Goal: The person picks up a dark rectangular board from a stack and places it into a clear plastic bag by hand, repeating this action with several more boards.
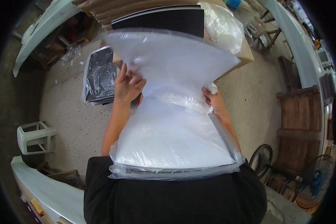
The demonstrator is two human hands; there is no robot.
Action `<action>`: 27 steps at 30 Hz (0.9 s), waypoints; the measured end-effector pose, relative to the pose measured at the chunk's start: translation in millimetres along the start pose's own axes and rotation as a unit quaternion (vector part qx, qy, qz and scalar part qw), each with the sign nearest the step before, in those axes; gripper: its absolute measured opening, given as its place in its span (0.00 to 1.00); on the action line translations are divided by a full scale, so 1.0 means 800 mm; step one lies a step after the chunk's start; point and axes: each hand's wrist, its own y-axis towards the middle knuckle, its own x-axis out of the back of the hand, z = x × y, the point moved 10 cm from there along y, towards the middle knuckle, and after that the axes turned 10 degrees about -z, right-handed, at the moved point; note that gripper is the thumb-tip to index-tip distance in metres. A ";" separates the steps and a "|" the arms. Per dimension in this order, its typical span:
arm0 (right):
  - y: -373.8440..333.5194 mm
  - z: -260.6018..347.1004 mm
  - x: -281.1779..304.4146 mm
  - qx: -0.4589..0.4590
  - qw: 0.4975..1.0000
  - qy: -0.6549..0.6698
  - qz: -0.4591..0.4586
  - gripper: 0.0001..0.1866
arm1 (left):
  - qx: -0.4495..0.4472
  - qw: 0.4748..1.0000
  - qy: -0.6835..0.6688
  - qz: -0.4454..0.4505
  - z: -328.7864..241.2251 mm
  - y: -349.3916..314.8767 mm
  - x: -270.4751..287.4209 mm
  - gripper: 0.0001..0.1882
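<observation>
A clear plastic bag [175, 142] with a flat white stack inside lies against my body, its near end folded over the stack's edge. The bag's far part [171, 56] is loose and flares upward and away from me. My left hand [128, 86] holds the bag's left side, its fingers curled at the film and partly seen through it. On the right side, my right hand [214, 100] grips a crumpled gather of the plastic between thumb and fingers. The film is bunched between the two hands.
Beyond the bag, a cardboard box [246, 56] carries black sheets [168, 20] and crumpled clear plastic [227, 31]. A plastic-wrapped black stack [100, 74] lies at left. Around stand a white stool [35, 138], a bucket [256, 27], a wooden crate [300, 127] and a fan [317, 179].
</observation>
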 end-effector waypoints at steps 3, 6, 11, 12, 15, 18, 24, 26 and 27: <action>-0.004 -0.031 0.025 0.007 0.999 -0.018 0.037 0.08 | -0.099 0.861 0.465 -0.181 -0.014 -0.088 0.085 0.19; 0.002 -0.074 0.036 -0.027 0.988 0.009 0.150 0.16 | 0.085 0.745 0.614 -0.244 -0.002 -0.153 0.201 0.21; 0.066 -0.111 0.040 -0.058 0.970 -0.181 0.149 0.17 | 0.136 0.790 0.406 -0.439 0.035 -0.147 0.197 0.16; 0.081 -0.109 0.035 -0.040 0.964 -0.224 0.137 0.17 | 0.160 0.817 0.382 -0.401 0.030 -0.139 0.258 0.16; 0.105 -0.108 0.016 0.017 0.940 -0.324 0.107 0.16 | 0.178 0.824 0.415 -0.343 0.001 -0.134 0.363 0.18; 0.087 -0.080 0.038 0.068 0.912 -0.404 0.032 0.16 | 0.115 0.707 0.628 -0.303 -0.042 -0.080 0.233 0.21; -0.018 0.018 -0.025 0.347 0.831 -0.435 0.007 0.16 | 0.127 0.504 0.852 -0.058 0.021 -0.060 0.059 0.28; -0.032 0.016 -0.031 0.334 0.811 -0.478 0.054 0.16 | 0.115 0.353 0.928 -0.031 0.033 -0.077 0.106 0.24; -0.038 0.013 -0.029 0.324 0.802 -0.497 0.071 0.16 | 0.127 0.419 0.898 -0.039 0.038 -0.078 0.126 0.23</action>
